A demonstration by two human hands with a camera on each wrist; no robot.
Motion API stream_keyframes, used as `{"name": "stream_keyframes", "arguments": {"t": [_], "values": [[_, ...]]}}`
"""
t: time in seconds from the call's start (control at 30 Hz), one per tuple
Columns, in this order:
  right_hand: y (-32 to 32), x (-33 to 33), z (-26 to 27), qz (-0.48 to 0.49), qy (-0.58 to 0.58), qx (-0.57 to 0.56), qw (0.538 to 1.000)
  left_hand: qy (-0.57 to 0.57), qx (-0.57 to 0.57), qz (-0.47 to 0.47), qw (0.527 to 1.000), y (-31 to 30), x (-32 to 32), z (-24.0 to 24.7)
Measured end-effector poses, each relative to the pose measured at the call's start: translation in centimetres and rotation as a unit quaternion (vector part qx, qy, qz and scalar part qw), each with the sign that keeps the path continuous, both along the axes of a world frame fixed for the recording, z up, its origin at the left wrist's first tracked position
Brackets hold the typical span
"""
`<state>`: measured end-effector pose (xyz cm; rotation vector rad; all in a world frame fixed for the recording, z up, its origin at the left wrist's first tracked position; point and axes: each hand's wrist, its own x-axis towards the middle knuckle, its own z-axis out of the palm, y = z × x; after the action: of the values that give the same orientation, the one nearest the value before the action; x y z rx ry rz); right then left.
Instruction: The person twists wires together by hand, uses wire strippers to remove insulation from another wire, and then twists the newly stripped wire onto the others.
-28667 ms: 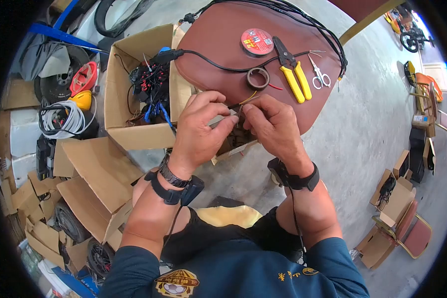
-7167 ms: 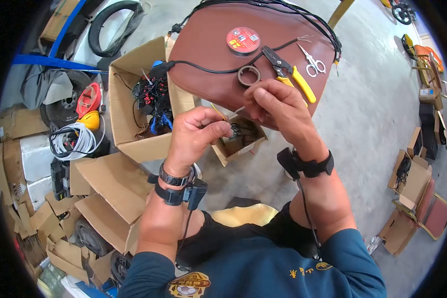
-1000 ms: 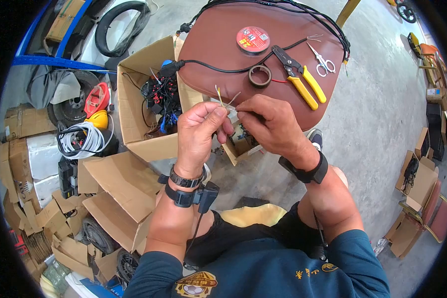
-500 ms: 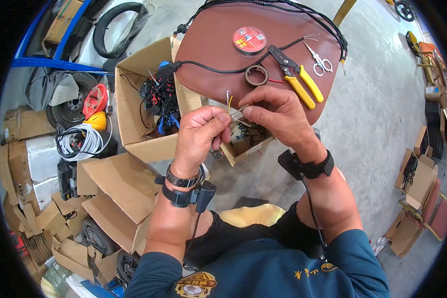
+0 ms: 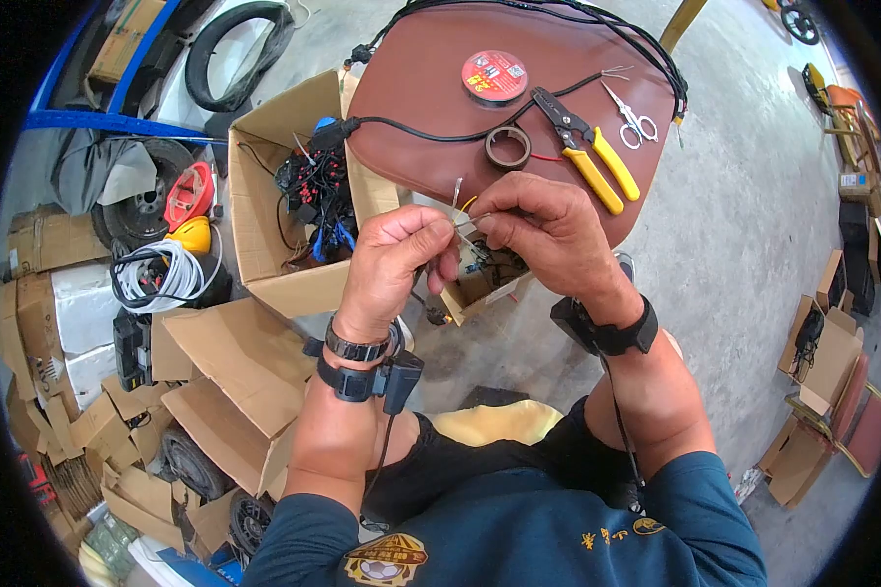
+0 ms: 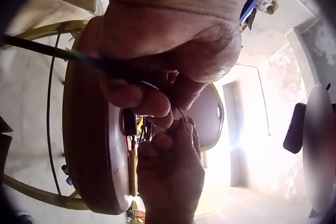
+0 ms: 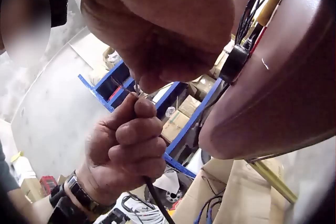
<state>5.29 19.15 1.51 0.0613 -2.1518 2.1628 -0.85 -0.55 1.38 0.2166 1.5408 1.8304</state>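
My left hand point(image 5: 401, 256) grips a black cable point(image 7: 156, 199), which trails down below the fist in the right wrist view. Thin wires, one of them a yellow wire point(image 5: 468, 203), fan out above the left thumb and forefinger. Beside it, my right hand point(image 5: 550, 233) pinches a thin wire from the same bundle between thumb and forefinger. The fingertips of both hands are close together, just off the front edge of the maroon chair seat point(image 5: 411, 88). In the left wrist view, fine strands point(image 6: 184, 121) run between the two hands. The right fingers partly hide the wire ends.
On the seat lie a roll of dark tape point(image 5: 491, 153), yellow-handled wire strippers point(image 5: 597, 168), scissors point(image 5: 628, 112), a red-labelled spool point(image 5: 494, 76) and black cables point(image 5: 416, 129). A cardboard box point(image 5: 303, 295) of wires stands left, a smaller box point(image 5: 475, 305) below the hands.
Seven seconds ago the hands were farther apart. Within the last second the right fingers have regripped at the wires, and the yellow wire has bent over to the right.
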Motion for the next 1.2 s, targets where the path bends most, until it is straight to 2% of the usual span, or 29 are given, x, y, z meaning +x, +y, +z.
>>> {"name": "stream_keyframes", "arguments": {"t": [0.27, 0.37, 0.47, 0.57, 0.67, 0.77, 0.87, 0.97, 1.07, 1.17, 1.2], "values": [[-0.1, 0.1, 0.7, -0.003, 0.012, -0.008, 1.000, -0.045, 0.014, -0.007, 0.999, -0.1, -0.2, -0.1], [0.3, 0.1, 0.1, 0.018, -0.031, -0.076, 0.996, -0.036, 0.021, -0.012, 0.999, 0.0, -0.2, -0.2], [1.0, -0.3, 1.1, 0.013, -0.135, -0.126, 0.983, -0.019, 0.002, -0.026, 0.999, 0.1, -0.1, -0.1], [1.4, -0.4, 1.6, 0.005, -0.206, -0.075, 0.976, -0.019, -0.014, -0.057, 0.998, 0.0, 0.0, -0.5], [1.1, -0.3, 1.6, 0.027, -0.198, -0.088, 0.976, -0.020, -0.044, -0.085, 0.995, 0.3, 0.1, 0.3], [1.2, -0.3, -0.3, -0.006, -0.125, -0.044, 0.991, -0.007, -0.067, -0.084, 0.994, 0.6, 0.2, 0.5], [1.4, -0.1, 0.2, -0.012, -0.118, 0.000, 0.993, 0.009, -0.098, -0.093, 0.991, 0.7, 0.2, 0.8], [0.7, 0.4, 0.5, -0.039, -0.052, 0.044, 0.997, 0.013, -0.125, -0.105, 0.986, 0.8, 0.2, 1.2], [0.7, 0.4, 0.8, -0.051, 0.072, 0.153, 0.984, 0.014, -0.132, -0.110, 0.985, 0.9, 0.0, 1.2], [0.8, 0.2, 0.8, -0.042, 0.135, 0.187, 0.972, 0.037, -0.123, -0.104, 0.986, 0.9, 0.1, 1.2], [0.8, 0.2, 0.7, -0.038, 0.113, 0.169, 0.978, 0.044, -0.115, -0.100, 0.987, 0.9, 0.1, 1.2]]}}
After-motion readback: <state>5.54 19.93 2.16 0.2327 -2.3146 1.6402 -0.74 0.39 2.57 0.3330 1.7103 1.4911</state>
